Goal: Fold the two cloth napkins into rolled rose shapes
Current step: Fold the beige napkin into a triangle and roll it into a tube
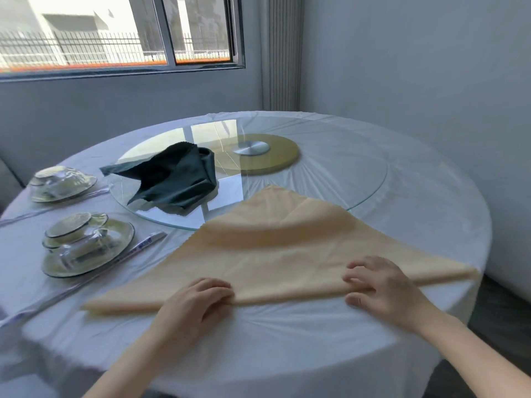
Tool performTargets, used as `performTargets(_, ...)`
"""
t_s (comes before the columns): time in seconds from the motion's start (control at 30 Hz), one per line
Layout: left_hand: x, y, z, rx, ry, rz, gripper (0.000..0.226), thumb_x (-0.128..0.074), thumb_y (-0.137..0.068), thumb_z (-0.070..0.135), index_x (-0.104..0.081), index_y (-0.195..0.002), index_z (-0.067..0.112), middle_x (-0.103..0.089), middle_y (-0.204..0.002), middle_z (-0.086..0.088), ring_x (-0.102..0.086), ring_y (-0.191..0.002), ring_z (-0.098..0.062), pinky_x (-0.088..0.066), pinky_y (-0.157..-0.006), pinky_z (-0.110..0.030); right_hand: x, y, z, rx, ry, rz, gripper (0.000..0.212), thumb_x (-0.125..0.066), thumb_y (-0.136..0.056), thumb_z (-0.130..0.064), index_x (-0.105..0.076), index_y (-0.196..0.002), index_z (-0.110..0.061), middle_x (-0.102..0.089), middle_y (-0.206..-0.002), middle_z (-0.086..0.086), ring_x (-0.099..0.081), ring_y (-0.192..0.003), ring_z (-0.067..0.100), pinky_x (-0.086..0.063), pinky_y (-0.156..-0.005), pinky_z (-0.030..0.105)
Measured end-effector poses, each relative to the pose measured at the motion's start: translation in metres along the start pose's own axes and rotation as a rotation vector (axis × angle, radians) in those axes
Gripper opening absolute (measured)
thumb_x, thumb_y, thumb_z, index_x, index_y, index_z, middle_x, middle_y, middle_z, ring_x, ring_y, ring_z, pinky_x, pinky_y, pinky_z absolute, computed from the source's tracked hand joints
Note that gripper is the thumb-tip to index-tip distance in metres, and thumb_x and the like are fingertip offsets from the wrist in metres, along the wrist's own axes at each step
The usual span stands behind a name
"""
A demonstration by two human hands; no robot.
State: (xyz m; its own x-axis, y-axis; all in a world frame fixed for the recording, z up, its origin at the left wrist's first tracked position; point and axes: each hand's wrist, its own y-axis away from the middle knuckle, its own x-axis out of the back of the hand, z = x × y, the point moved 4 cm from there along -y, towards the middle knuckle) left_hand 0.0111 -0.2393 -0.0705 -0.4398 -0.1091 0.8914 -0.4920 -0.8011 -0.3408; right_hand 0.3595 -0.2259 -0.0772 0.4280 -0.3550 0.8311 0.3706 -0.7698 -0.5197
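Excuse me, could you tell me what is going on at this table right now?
A person is folding a cream napkin, laid out as a triangle on the white-clothed table. The left hand and right hand grip its near folded edge. The dark green napkin lies crumpled on the glass turntable, untouched.

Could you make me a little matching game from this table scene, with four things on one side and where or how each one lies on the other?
Things:
1. cream napkin
2. dark green napkin
3. left hand
4. glass dishes

Places or states:
A. crumpled on the glass turntable
B. stacked on the table's left side
C. folded into a triangle on the white tablecloth
D. pressing the long near edge of the triangle

Pairs: 1-C, 2-A, 3-D, 4-B
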Motion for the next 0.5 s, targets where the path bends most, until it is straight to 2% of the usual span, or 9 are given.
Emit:
performTargets(0.13,0.014,0.011,-0.011,-0.009,-0.025,0.07,0.041,-0.036,-0.096,0.049,-0.07,-0.091,0.027,-0.067,-0.096,0.016,-0.06,-0.087,-0.002,-0.048,-0.071,-0.018,0.001,0.0,-0.004,0.102,0.176,0.114,0.047,-0.035,-0.093,-0.054,-0.069,-0.077,-0.024,-0.065,-0.084,-0.009,-0.057,-0.079,0.012,-0.037,-0.092,0.034)
performTargets(0.23,0.017,0.015,-0.012,-0.017,-0.021,0.071,0.022,-0.046,-0.092,0.036,-0.067,-0.09,0.029,-0.065,-0.091,0.017,-0.059,-0.082,-0.003,-0.049,-0.064,-0.021,0.003,0.001,-0.008,0.124,0.258,0.152,0.046,-0.032,-0.096,-0.041,-0.068,-0.076,-0.022,-0.065,-0.08,-0.009,-0.062,-0.074,0.016,-0.038,-0.094,0.035)
performTargets(0.33,0.019,0.021,-0.015,0.019,-0.003,0.046,0.017,-0.047,-0.084,0.027,-0.061,-0.092,0.034,-0.06,-0.087,0.021,-0.057,-0.079,-0.001,-0.049,-0.058,-0.022,0.005,0.007,-0.009,0.087,0.198,0.112,0.044,-0.028,-0.098,-0.042,-0.063,-0.079,-0.024,-0.063,-0.078,-0.012,-0.059,-0.075,0.011,-0.036,-0.093,0.031)
performTargets(0.4,0.021,0.024,-0.016,0.04,-0.004,0.025,0.018,-0.045,-0.082,0.029,-0.058,-0.093,0.036,-0.059,-0.084,0.022,-0.055,-0.077,0.002,-0.046,-0.058,-0.019,0.006,0.012,-0.01,0.08,0.163,0.097,0.043,-0.028,-0.098,-0.045,-0.062,-0.08,-0.026,-0.062,-0.077,-0.013,-0.055,-0.075,0.008,-0.036,-0.089,0.028)
performTargets(0.5,0.024,0.017,-0.024,0.156,0.05,0.033,0.016,-0.047,-0.083,0.037,-0.06,-0.093,0.038,-0.061,-0.081,0.022,-0.054,-0.074,0.003,-0.044,-0.061,-0.018,0.008,0.008,-0.013,0.0,0.212,0.093,0.04,-0.037,-0.093,-0.049,-0.063,-0.073,-0.026,-0.063,-0.071,-0.014,-0.058,-0.068,0.01,-0.035,-0.074,0.024)
